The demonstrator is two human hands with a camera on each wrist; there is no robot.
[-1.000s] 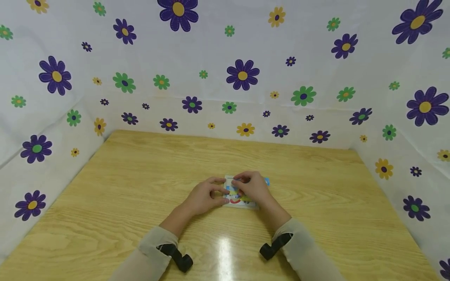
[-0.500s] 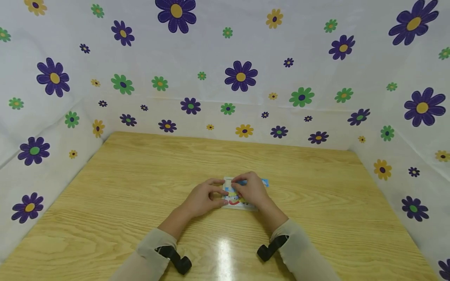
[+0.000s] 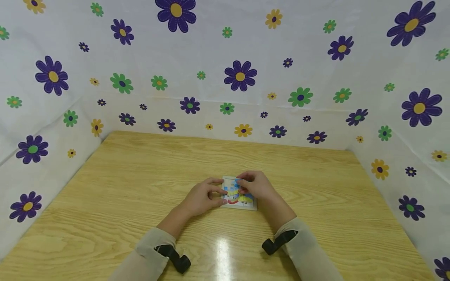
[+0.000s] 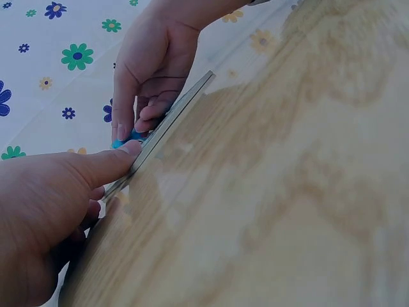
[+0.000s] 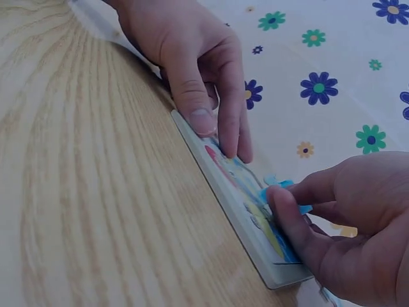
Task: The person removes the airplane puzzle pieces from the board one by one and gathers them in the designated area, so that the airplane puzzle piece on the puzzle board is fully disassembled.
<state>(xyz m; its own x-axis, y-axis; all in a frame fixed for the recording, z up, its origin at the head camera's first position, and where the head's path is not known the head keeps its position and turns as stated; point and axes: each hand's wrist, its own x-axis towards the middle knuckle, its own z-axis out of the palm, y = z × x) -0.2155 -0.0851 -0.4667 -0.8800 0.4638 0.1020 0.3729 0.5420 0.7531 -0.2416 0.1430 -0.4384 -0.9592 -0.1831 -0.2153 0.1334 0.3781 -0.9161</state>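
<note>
A small picture jigsaw board [image 3: 242, 208] with a pale frame lies mid-table, its printed picture in yellow, red and blue. My left hand [image 3: 204, 197] rests at its left side; the right wrist view shows the thumb on the frame and straight fingers touching the picture. Over the upper right part of the board, my right hand [image 3: 258, 187] pinches a light blue puzzle piece [image 5: 281, 187] between thumb and index finger. The piece is close over the picture, and the fingers partly cover it. The right hand hides the board's upper right corner.
The wooden table [image 3: 140, 168] stretches out around the board. White cloth [image 3: 211, 50] printed with flowers stands along the back and both sides. A black strap [image 3: 174, 257] with a small device sits on each wrist.
My right hand has shifted slightly right and lifted from the board's top middle, with the blue piece showing at its fingertips. The blue bit beyond that hand no longer shows. The left hand stays put.
</note>
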